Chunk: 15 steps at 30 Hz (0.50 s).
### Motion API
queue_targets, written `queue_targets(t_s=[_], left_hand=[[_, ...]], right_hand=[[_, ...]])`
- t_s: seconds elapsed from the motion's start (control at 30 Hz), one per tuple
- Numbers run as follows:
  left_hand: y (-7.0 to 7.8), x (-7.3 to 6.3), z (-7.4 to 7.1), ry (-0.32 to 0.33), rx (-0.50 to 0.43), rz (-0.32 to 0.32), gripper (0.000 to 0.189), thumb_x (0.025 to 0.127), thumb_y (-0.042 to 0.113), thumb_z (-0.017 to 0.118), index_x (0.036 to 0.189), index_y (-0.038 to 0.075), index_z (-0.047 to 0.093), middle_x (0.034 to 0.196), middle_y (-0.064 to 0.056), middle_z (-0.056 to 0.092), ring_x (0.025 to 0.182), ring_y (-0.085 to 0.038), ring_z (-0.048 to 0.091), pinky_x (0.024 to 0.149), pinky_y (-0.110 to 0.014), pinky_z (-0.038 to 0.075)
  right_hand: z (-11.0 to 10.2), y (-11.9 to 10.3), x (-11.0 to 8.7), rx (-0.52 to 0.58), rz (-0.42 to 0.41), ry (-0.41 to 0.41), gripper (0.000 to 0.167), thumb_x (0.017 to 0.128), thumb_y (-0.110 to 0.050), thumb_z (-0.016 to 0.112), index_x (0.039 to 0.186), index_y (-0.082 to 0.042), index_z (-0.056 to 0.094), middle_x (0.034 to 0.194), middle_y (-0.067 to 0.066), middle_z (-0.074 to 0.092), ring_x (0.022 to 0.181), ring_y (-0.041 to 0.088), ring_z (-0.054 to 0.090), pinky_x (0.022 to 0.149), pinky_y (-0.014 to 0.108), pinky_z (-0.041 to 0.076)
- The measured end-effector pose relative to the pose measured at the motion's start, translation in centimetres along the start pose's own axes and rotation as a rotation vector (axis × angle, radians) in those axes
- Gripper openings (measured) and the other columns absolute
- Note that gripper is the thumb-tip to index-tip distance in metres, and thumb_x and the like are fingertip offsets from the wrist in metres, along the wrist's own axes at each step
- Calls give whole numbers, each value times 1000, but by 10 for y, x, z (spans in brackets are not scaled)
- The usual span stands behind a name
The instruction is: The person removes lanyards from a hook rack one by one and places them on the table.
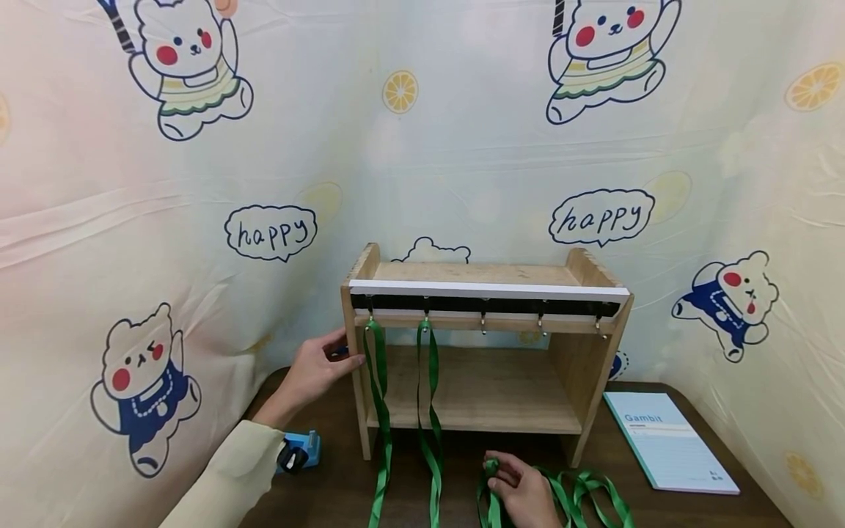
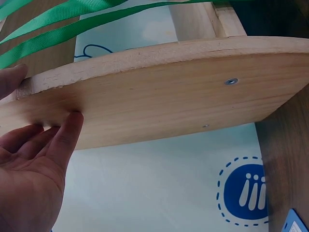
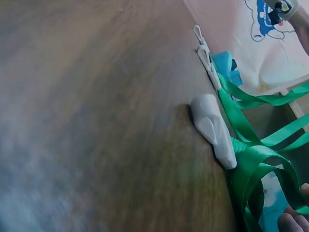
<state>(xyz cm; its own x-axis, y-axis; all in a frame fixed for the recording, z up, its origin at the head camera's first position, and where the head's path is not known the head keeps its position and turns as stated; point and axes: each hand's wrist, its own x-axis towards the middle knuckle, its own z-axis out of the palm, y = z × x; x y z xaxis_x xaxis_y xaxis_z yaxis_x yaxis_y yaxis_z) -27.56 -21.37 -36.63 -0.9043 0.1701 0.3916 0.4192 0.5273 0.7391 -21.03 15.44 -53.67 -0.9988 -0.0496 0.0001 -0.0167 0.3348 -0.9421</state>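
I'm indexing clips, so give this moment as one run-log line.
left hand: grips left side panel of wooden shelf | right hand: holds green lanyard | two leftmost hooks: green lanyards hung | other three hooks: bare

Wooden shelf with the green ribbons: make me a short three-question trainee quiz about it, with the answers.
1. How many of the wooden shelf's hooks have a green ribbon hanging from them?
2. True or false: the right hand grips the wooden shelf.
3. In the head view, which lies right of the wooden shelf: a) notebook, b) small blue object?

Key: 1. Two. 2. False; the left hand does. 3. a.
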Motion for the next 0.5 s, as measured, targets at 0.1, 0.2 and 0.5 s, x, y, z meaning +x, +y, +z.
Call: queue_targets(t_s=[0.1, 0.2, 0.5], left_hand=[[0, 0, 0, 0, 3, -4, 64, 92, 29, 76, 148, 11, 53, 127, -18, 70, 110, -30, 70, 85, -35, 63], [0, -1, 0, -3, 2, -8, 64, 92, 30, 76, 148, 11, 52, 127, -17, 70, 111, -30, 70, 86, -36, 62], [0, 0, 0, -11, -14, -13, 64, 92, 29, 76, 147, 10, 52, 127, -18, 70, 111, -29, 69, 86, -35, 62]], right_hand=[[0, -1, -1, -26, -10, 6, 45, 88, -5, 75, 132, -7, 66, 127, 16, 71, 113, 28, 71, 81, 28, 62], [1, -1, 0, -12, -17, 10, 48, 89, -5, 74, 135, -5, 63, 133, 19, 68, 120, 33, 68, 85, 29, 61], [0, -5, 0, 49, -27, 59, 50, 90, -2, 72, 138, -3, 60, 139, 21, 63, 126, 36, 64, 89, 27, 60]])
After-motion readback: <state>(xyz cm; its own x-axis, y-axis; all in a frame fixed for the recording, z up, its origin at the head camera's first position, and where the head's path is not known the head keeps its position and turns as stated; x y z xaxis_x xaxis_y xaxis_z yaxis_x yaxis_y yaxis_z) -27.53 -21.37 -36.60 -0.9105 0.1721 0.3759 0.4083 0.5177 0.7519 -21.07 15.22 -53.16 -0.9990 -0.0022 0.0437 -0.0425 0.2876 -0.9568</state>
